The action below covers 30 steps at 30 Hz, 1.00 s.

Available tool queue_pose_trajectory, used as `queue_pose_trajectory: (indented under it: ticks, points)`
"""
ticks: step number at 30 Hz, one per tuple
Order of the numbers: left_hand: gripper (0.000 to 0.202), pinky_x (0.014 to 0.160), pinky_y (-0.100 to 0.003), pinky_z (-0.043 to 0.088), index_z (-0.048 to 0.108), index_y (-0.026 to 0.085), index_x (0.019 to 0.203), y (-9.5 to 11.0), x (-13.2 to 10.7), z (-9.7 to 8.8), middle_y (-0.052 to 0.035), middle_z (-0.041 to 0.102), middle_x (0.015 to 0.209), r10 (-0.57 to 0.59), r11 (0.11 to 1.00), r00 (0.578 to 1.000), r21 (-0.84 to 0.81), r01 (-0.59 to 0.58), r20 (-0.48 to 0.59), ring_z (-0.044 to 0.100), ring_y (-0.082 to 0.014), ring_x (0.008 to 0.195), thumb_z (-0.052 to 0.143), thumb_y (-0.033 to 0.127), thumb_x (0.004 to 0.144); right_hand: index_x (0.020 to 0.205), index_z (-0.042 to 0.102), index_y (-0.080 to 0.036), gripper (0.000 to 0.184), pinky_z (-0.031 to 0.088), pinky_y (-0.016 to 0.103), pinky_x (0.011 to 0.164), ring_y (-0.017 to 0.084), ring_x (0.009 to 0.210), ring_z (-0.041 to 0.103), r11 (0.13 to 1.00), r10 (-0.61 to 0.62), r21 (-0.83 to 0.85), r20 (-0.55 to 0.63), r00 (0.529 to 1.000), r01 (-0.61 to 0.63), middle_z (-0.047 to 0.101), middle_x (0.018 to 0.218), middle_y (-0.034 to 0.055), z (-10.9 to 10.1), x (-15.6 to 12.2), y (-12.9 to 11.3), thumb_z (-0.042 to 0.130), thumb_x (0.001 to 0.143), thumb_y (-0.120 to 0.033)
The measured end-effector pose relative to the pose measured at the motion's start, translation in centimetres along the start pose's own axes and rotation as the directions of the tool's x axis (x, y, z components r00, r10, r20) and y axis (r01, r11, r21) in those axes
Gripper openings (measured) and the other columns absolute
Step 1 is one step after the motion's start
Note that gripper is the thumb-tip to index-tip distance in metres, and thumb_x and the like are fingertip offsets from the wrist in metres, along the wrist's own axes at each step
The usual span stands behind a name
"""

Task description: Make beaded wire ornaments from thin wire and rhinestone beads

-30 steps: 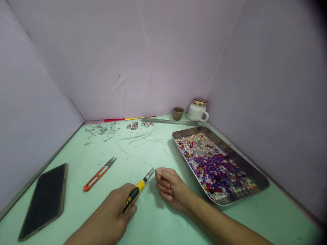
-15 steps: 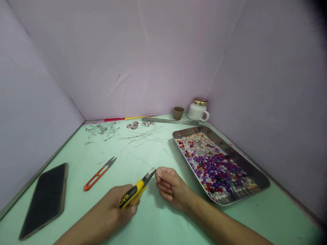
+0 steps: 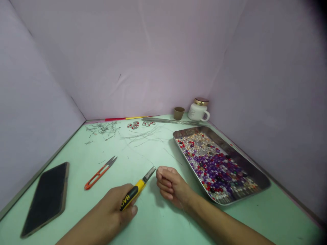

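Note:
My left hand (image 3: pixel 122 206) is wrapped round the yellow and black handles of a pair of pliers (image 3: pixel 140 185). The metal jaws of the pliers point up and right, close to the fingertips of my right hand (image 3: pixel 170 185). Thumb and forefinger of my right hand are pinched on a thin wire, of which a fine strand (image 3: pixel 146 160) runs up and left over the table. Another faint strand hangs below my right wrist. What exactly sits between the plier jaws and fingertips is too small to make out.
To the right stands a metal tray (image 3: pixel 187 158) of mixed beads. Orange thread snips (image 3: pixel 98 177) and a phone (image 3: pixel 46 199) lie left. Behind are wire scraps (image 3: pixel 103 129), beaded pieces (image 3: pixel 134 125), straight wires (image 3: pixel 168 120), a brown cup (image 3: pixel 178 113) and a lidded white mug (image 3: pixel 197 111).
The plier handles have come closer together in my left hand, and the pliers have turned slightly. My right hand keeps its pinch in nearly the same place.

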State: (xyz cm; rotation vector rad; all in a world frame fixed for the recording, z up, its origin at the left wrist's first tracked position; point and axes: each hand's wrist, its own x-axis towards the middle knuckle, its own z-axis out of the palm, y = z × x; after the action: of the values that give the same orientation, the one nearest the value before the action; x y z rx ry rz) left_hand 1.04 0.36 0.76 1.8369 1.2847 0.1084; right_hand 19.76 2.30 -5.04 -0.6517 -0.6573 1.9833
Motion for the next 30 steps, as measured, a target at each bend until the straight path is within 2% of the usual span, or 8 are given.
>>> queue_pose_trajectory:
  ticks: [12,19,23,30]
  points:
    - [0.007,0.057,-0.022,0.031,0.036,0.019,0.066,-0.5,0.1,0.5,0.0037,0.044,0.066,-0.025,0.998,0.998,0.052,0.027,-0.052,0.039,-0.0129,0.063,0.039,0.021,0.072,0.059,0.048,-0.016,0.019,0.016,0.013,0.027,0.004,0.033,0.012,1.0,-0.006,-0.024,-0.001,1.0,0.006,0.022,0.038,-0.0106,0.1,0.0,0.1,0.052,0.075,-0.025]
    - [0.012,0.058,-0.024,0.031,0.036,0.019,0.065,-0.1,0.3,0.7,0.0022,0.046,0.066,-0.055,0.996,0.995,0.061,0.061,-0.085,0.039,-0.014,0.064,0.036,0.025,0.076,0.058,0.048,-0.016,0.021,0.016,0.012,0.026,0.003,0.032,0.012,0.997,-0.015,-0.071,-0.013,1.0,0.014,0.022,0.037,-0.011,0.0,0.1,0.2,0.054,0.074,-0.027]
    - [0.009,0.057,-0.023,0.03,0.035,0.019,0.065,-0.2,0.5,0.3,0.0037,0.041,0.066,-0.006,1.0,0.999,0.022,0.007,-0.046,0.037,-0.0126,0.063,0.039,0.022,0.073,0.057,0.048,-0.016,0.021,0.017,0.012,0.025,0.003,0.031,0.012,0.995,-0.046,-0.086,-0.024,0.999,0.044,0.023,0.037,-0.0109,0.0,0.2,0.3,0.055,0.074,-0.028]
    - [0.01,0.055,-0.022,0.03,0.034,0.019,0.066,-1.3,0.6,0.1,0.0042,0.038,0.066,0.02,1.0,0.999,-0.004,-0.02,-0.045,0.034,-0.0118,0.061,0.039,0.023,0.073,0.058,0.048,-0.016,0.02,0.017,0.012,0.026,0.004,0.032,0.012,1.0,0.012,-0.025,0.009,1.0,-0.012,0.022,0.038,-0.0105,-0.2,0.1,0.2,0.051,0.076,-0.025]
